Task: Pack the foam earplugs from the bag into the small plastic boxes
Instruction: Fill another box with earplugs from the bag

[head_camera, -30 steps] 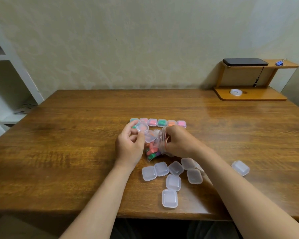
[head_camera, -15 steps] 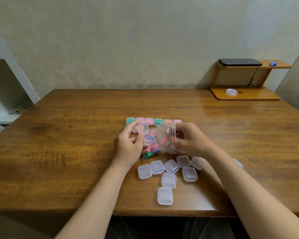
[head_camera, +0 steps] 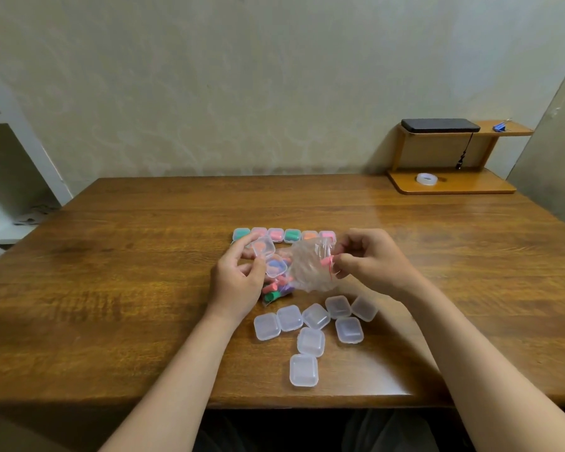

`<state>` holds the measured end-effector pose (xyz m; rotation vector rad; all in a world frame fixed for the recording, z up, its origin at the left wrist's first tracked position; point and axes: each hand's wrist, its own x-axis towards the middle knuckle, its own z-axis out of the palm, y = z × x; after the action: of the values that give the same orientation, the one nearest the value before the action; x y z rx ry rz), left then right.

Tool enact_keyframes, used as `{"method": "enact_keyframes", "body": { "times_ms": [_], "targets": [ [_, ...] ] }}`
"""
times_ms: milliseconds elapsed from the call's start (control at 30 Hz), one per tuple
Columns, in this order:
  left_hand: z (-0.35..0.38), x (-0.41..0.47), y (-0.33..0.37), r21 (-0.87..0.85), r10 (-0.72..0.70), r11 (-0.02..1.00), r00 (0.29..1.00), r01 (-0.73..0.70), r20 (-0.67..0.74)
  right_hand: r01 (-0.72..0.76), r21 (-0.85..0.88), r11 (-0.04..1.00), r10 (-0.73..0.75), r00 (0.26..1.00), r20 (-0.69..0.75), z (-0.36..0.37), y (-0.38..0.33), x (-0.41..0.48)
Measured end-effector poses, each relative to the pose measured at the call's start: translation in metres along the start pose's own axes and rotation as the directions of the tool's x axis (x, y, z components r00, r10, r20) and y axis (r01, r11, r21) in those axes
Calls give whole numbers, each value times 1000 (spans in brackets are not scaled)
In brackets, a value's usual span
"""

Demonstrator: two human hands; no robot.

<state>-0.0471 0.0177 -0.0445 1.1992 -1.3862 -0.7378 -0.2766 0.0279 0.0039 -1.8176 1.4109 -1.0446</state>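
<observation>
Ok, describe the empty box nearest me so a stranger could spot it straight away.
On the wooden table, a cluster of clear empty boxes lies near the front edge. The box is the one closest to that edge, with every other box farther from you.

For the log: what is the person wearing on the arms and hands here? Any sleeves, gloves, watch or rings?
Nothing worn shows. The left hand and the right hand are bare, with no gloves and no rings that I can make out. The left forearm and the right forearm are bare down to the picture's lower edge: no sleeve, watch, bracelet or strap is in view.
</observation>
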Motion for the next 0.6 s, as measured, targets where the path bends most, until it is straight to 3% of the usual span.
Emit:
{"method": "enact_keyframes", "body": {
  "times_ms": [300, 600],
  "targets": [
    [8, -2, 15, 42, 85, 995, 996, -86, 35, 80, -55, 995, -90, 972, -216, -13, -15, -2],
    [15, -10, 34, -34, 120, 993, 983, -116, 142, 175, -128, 976, -186, 979, -78, 23, -19, 1]
  ]
}}
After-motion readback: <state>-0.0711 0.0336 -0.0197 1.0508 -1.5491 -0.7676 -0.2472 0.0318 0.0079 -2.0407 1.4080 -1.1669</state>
